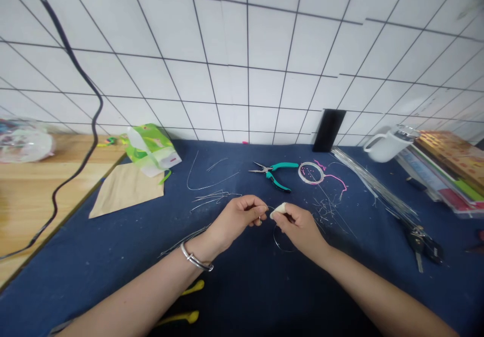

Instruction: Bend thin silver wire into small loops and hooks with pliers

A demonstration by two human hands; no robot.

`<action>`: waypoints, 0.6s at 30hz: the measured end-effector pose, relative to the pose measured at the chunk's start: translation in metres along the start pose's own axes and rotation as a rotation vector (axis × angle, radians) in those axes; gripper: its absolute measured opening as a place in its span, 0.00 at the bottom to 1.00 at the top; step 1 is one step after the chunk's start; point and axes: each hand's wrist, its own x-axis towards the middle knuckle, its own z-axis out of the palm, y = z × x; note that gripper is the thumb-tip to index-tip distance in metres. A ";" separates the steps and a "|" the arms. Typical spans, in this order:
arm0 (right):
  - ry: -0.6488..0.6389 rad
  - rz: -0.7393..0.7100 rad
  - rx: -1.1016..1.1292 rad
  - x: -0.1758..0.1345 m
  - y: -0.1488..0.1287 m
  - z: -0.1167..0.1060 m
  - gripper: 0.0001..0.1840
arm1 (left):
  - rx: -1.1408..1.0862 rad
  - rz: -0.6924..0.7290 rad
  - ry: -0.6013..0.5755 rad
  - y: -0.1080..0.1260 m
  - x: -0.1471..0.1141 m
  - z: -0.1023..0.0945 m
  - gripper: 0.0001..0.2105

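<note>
Head view, thin wire (270, 207) bridging left fingers (257, 210) and right fingers (292, 211), both pinched around it

Looks bright and even on the wall (266, 40), with pale glare above the mug (389, 145); turns near black low on the cloth (242, 301). Bends and smears toward the edges, blurring the books (451, 171); reads clearer around the pliers (285, 165).

Passage on the left, clutter middle and right

Blue cloth (117, 246) gives passage between beige pouch (130, 186) and left forearm (151, 281). Open pliers (284, 165) bar the far middle; wire scraps (328, 208) beside the right hand (300, 226) and a long wire bundle (378, 186) obstruct the right.
</note>
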 end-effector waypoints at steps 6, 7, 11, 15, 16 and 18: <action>0.066 -0.026 -0.059 -0.002 0.000 0.003 0.11 | 0.007 -0.022 0.003 -0.001 -0.001 0.002 0.07; 0.078 -0.036 -0.074 -0.002 0.001 0.004 0.11 | 0.001 -0.025 0.001 0.000 -0.002 0.002 0.07; 0.151 -0.167 -0.195 0.001 0.009 0.004 0.09 | 0.002 -0.030 0.004 0.002 -0.003 0.002 0.08; 0.250 -0.418 -0.511 0.004 0.020 0.001 0.10 | 0.027 -0.015 0.013 0.004 -0.003 0.001 0.08; 0.259 -0.472 -0.590 0.004 0.023 0.000 0.11 | 0.026 -0.015 0.011 0.004 -0.004 0.002 0.08; 0.278 -0.556 -0.708 0.004 0.025 -0.002 0.11 | 0.021 -0.018 0.008 0.004 -0.004 0.002 0.08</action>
